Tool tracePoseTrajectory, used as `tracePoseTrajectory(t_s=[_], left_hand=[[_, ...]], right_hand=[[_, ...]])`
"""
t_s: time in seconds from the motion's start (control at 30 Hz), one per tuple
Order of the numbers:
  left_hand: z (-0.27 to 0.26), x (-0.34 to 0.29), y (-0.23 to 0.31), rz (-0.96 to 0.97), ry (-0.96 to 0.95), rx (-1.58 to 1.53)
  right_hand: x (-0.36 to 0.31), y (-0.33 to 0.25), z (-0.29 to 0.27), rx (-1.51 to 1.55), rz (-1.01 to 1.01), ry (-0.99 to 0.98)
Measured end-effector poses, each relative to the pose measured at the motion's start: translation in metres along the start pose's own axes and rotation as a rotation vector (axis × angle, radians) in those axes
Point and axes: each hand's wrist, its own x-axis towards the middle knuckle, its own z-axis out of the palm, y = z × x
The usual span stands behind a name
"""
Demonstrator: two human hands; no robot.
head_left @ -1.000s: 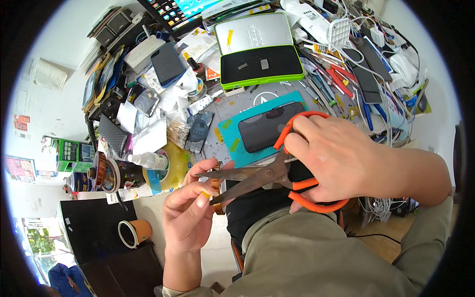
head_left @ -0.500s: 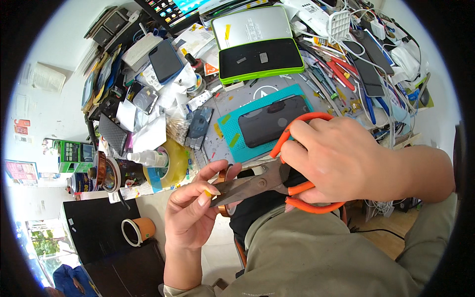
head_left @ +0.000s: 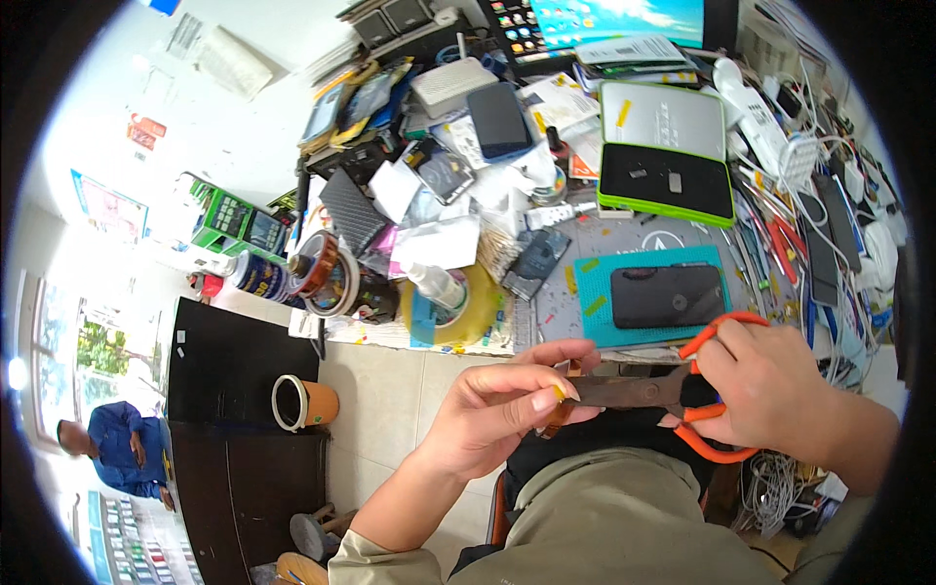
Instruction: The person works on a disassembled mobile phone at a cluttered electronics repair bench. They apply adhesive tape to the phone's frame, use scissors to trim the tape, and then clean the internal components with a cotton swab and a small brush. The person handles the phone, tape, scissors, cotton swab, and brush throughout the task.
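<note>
My left hand [head_left: 492, 409] holds a roll of amber tape [head_left: 554, 421], with the fingers curled round it. A small yellow piece of tape [head_left: 559, 392] shows at the thumb tip. My right hand [head_left: 765, 385] grips a pair of scissors [head_left: 639, 392] by their orange handles. The scissor blades point left, and their tips reach the tape at my left fingertips. They look nearly closed together. Beyond the hands, a dark phone [head_left: 671, 296] lies on a teal mat [head_left: 593, 327] that has yellow tape strips on it.
An open green-edged case [head_left: 668, 219] stands behind the mat. Pens and tools [head_left: 780, 249] crowd the right side. A clear bottle [head_left: 436, 286] stands in a large tape roll [head_left: 478, 322] near the desk edge. A bin [head_left: 320, 403] and a person in blue [head_left: 127, 444] are to the left.
The view has swung left, so the desk and both hands sit farther right in it. The scissor blades have come closer together. The person in blue shows more fully.
</note>
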Motion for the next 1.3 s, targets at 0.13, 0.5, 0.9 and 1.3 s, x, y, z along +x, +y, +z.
tracePoseTrajectory(t_s=[0.13, 0.5, 0.9, 1.3], left_hand=[[-0.002, -0.016, 0.017, 0.105, 0.082, 0.169], [-0.051, 0.002, 0.236, 0.214, 0.613, 1.802], [-0.122, 0.0, 0.221, 0.079, 0.391, 1.995], [-0.002, -0.007, -0.051, 0.146, 0.397, 0.25]], right_hand=[[-0.002, 0.008, -0.005, -0.016, -0.049, 0.032], [-0.066, 0.061, -0.013, 0.026, 0.581, 0.262], [-0.216, 0.131, -0.065, 0.305, 1.367, 0.448], [-0.227, 0.239, 0.004, -0.208, 1.381, 0.256]])
